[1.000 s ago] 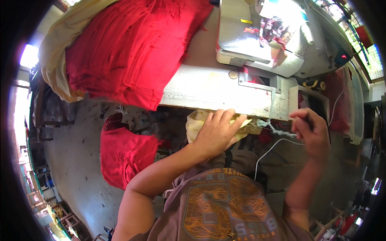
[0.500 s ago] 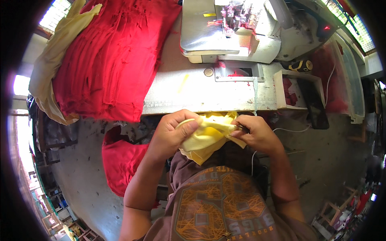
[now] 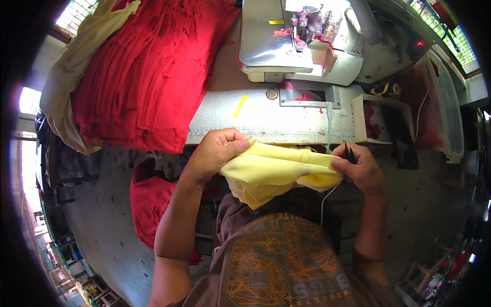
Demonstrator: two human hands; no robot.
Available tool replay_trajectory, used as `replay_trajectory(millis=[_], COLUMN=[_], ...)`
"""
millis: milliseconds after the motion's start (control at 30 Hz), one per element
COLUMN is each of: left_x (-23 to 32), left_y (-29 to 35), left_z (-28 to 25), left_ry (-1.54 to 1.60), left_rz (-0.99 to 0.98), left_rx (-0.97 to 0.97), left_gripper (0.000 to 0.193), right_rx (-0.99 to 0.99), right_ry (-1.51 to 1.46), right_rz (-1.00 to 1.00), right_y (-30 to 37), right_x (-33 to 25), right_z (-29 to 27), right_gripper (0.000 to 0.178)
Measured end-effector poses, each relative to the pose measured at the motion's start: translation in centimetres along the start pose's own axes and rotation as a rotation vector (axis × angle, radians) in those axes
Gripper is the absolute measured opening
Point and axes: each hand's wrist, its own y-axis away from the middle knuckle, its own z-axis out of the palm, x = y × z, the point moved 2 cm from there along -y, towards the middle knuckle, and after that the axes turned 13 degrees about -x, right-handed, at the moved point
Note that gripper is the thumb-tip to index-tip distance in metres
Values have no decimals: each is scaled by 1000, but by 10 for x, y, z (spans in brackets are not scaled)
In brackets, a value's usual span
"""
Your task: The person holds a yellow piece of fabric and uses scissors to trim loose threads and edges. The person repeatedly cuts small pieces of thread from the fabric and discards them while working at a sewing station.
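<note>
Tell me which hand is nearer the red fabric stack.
Left. The left hand sits just right of the red fabric stack; the right hand grips the yellow cloth farther right.

The cloth [image 3: 279,171] is pale yellow and plain, while the stack of fabric [image 3: 148,77] left of the sewing machine [image 3: 307,43] is bright red. The sewing machine is silvery grey, and the desk [image 3: 266,120] below it is whitish with a small yellow strip [image 3: 240,106]. The shirt [image 3: 281,261] is brown with an orange line-patterned print.
</note>
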Motion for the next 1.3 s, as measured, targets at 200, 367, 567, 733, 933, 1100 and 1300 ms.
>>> replay_trajectory(millis=[200, 367, 567, 733, 933, 1100, 1300], left_x=[-1, 8, 26, 39, 47, 33, -4], left_y=[-2, -4, -16, -31, -22, 40, 142], left_z=[-5, -4, 11, 50, 40, -14, -72], left_ry=[-2, -102, -761, -1039, -549, -435, -790], left_rz=[27, -42, 257, 575, 298, 257, -120], left_rx=[39, 10, -86, -179, -114, 393, 1005], left_gripper=[22, 20, 26, 27, 13, 11, 25], right_rx=[-31, -9, -39, -53, -40, -31, -79], right_ry=[-6, 29, 33, 65, 119, 92, 231], right_rz=[-50, -60, -30, -100, -95, -97, -145], right_y=[-4, -4, -7, -6, -2, -2, -3], right_x=[-3, -5, -16, -20, -17, -9, -9], right_z=[2, 5, 11, 15, 12, 14, 16], right_gripper=[17, 15, 14, 14, 15, 15, 19])
